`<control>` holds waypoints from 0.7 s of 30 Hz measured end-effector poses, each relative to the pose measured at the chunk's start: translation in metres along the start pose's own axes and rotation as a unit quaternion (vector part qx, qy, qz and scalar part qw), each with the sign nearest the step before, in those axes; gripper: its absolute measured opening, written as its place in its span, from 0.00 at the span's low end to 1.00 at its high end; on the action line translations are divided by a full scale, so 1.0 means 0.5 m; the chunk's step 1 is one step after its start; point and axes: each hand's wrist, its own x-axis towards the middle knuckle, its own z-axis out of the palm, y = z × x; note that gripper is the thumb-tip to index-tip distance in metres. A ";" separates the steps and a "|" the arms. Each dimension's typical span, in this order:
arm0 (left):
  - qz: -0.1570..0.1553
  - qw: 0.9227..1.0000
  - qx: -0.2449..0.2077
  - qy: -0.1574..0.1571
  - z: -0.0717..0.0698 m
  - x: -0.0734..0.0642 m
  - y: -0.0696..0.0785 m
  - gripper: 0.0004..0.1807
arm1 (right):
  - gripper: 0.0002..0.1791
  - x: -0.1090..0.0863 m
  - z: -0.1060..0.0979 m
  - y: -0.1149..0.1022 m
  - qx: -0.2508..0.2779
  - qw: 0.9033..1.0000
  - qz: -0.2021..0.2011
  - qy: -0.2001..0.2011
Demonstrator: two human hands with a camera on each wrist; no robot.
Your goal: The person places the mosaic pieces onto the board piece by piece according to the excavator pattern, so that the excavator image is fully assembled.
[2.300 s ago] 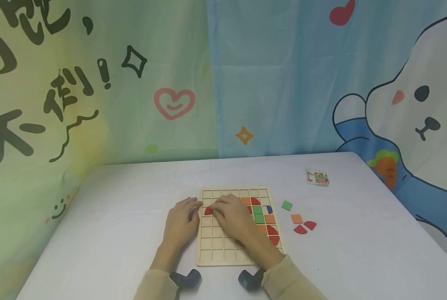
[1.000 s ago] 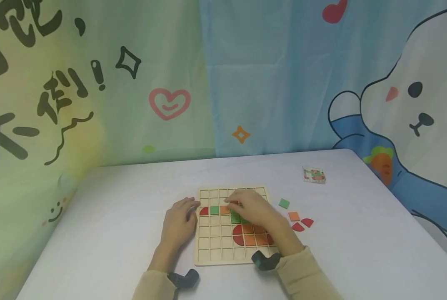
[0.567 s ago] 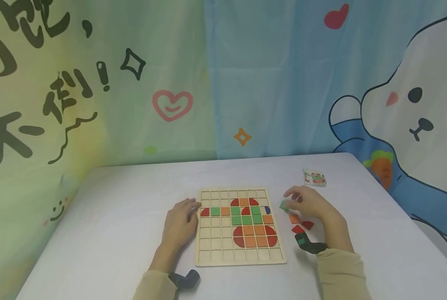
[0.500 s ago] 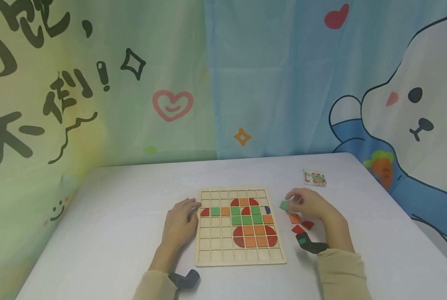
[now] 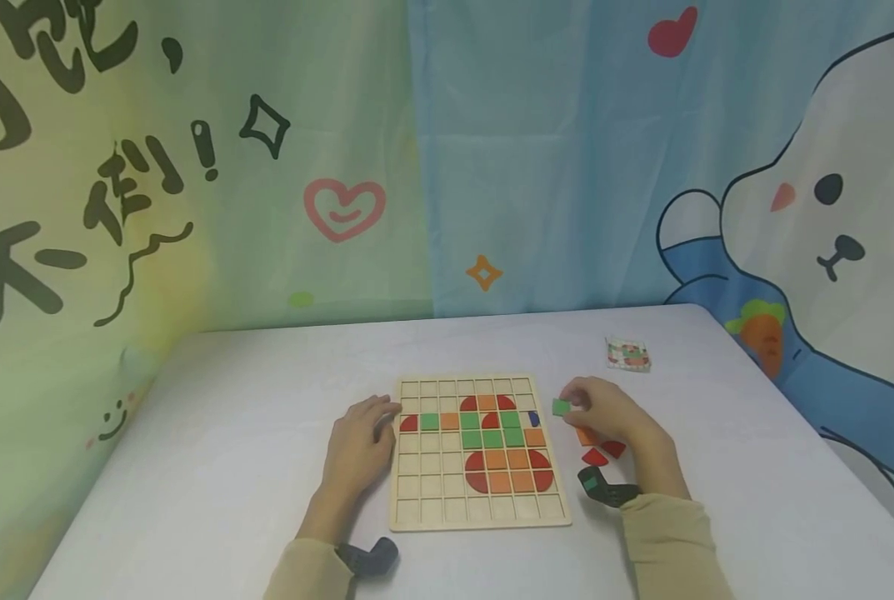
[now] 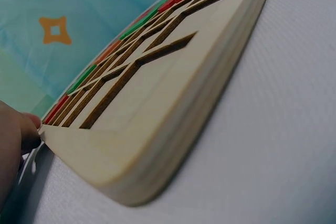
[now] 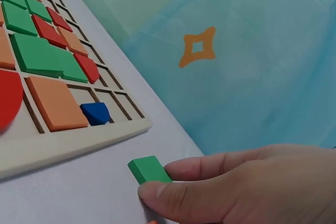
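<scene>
My right hand [image 5: 604, 408] pinches a green square tile [image 5: 561, 407] between thumb and fingers, just right of the board. In the right wrist view the same green tile [image 7: 149, 170] shows close over the white tabletop. A wooden grid board [image 5: 426, 510] lies flat, with red, orange and green tiles set in part of its cells and a blue piece [image 5: 533, 419] near its right edge. My left hand [image 5: 360, 442] rests along the board's left edge, fingers relaxed. Its fingertips [image 6: 32, 121] touch the board's side in the left wrist view.
An orange square tile [image 5: 586, 436] and two red quarter-round tiles, one of them a red tile [image 5: 595, 457], lie under and beside the right hand. Farther back on the right sits a small picture card stack [image 5: 628, 354]. A printed curtain [image 5: 327, 283] hangs behind the table.
The right hand left the board, where a green and an orange tile now sit beside the red one. It took up the loose green tile and moved slightly left. The left hand stayed put.
</scene>
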 end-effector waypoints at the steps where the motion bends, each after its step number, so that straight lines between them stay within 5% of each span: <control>1: 0.000 1.000 0.000 0.000 0.000 0.000 0.000 0.17 | 0.16 0.000 0.001 -0.002 0.002 1.000 -0.004 0.001; 21: -0.005 1.000 -0.004 -0.001 -0.001 0.000 0.003 0.17 | 0.11 0.007 0.012 -0.009 0.036 0.998 -0.047 0.017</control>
